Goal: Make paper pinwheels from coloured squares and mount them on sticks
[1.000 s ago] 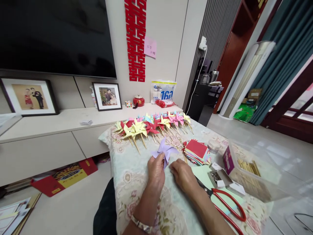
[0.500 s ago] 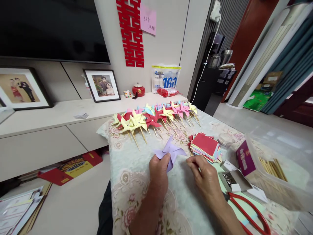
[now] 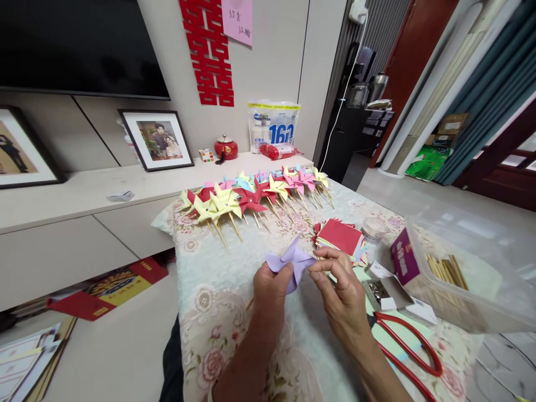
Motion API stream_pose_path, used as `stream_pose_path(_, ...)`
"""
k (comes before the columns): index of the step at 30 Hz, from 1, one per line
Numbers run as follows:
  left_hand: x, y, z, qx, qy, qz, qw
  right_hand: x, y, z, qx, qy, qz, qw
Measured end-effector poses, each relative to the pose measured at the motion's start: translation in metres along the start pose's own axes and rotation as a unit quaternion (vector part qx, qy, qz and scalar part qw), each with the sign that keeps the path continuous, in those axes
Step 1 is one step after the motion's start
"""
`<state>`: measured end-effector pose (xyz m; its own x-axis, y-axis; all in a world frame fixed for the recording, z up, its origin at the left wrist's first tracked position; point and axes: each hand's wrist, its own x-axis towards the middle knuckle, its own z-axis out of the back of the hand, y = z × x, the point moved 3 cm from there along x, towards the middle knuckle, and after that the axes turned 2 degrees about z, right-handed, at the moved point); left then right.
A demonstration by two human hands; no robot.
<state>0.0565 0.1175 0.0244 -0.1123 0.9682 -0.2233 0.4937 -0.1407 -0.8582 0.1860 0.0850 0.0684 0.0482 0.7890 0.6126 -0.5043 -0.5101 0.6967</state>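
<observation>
Left hand [image 3: 270, 290], right hand [image 3: 343, 298] pinch purple pinwheel [image 3: 292, 260]; paper stack [image 3: 341, 237] beyond

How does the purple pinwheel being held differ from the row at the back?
The purple pinwheel is one lilac piece; the row of pinwheels mixes yellow, red, pink and blue. The left hand and right hand hold the purple pinwheel; the row of pinwheels lies on the tablecloth. Both are folded paper.

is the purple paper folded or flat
Folded: the purple paper has pinwheel blades sticking up, held between the left hand and right hand.
</observation>
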Motion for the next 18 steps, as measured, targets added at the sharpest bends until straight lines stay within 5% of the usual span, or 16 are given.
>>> stream_pose_path(18, -0.01, -0.002, -0.012, 0.053, 0.034, -0.026, 0.998, 0.001, -0.012, -0.006, 0.05, 0.039, -0.094, 0.994)
